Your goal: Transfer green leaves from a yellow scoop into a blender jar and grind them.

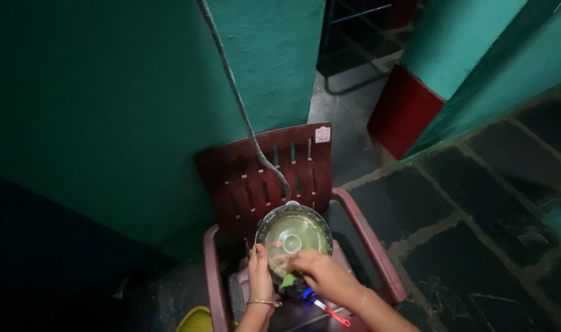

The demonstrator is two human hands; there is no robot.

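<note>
- The blender jar sits on a maroon chair.
- Left hand curls closed against its side; right hand grips its lower edge.
- It looks rigid, smooth, probably slippery; best held low, both hands.

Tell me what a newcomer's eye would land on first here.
First, the round clear lid of a mixer jar on the dark red plastic chair, with green contents beneath. The left hand and right hand meet at its near edge. A grey cord runs up along the bright teal wall.
</note>
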